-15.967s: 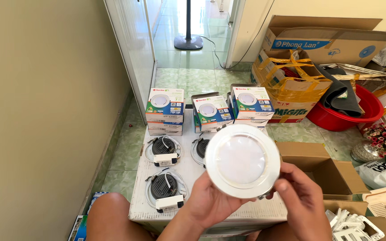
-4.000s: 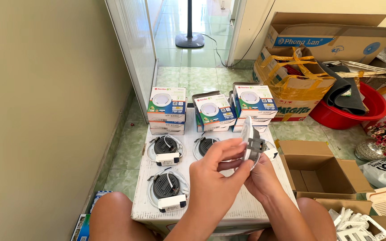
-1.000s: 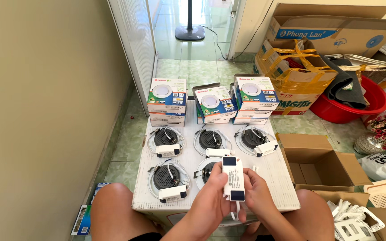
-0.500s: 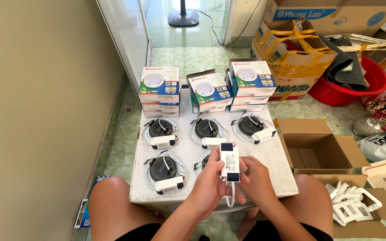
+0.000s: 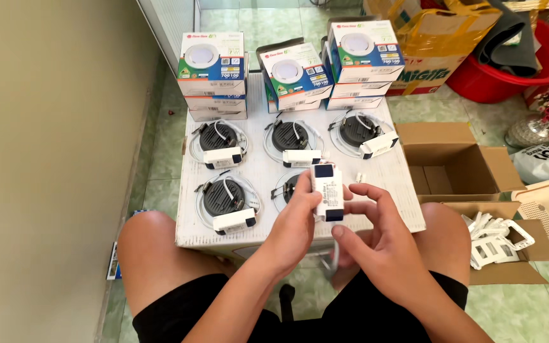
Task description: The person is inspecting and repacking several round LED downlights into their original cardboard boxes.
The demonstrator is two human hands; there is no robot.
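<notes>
Hands met over the near edge of a white foam board point(image 5: 274, 168) in the head view. The left hand point(image 5: 293, 219) had its fingers closed on the left side of a small white driver box point(image 5: 326, 190) with dark ends, held upright just above the board. The right hand point(image 5: 376, 238) gripped the same box from the right, its thumb tip near the box's lower end and its fingers curled behind. A thin white wire point(image 5: 335, 254) hung from the box between the knees.

On the board lay five downlights face down, their black backs up, each with a white driver beside it; the nearest one point(image 5: 290, 187) was partly hidden behind the left hand. Printed cartons point(image 5: 214, 63) stood stacked in three piles along the far edge. An open cardboard box point(image 5: 455, 168) sat on the floor just right of the board, and a red tub point(image 5: 522, 63) stood farther off.
</notes>
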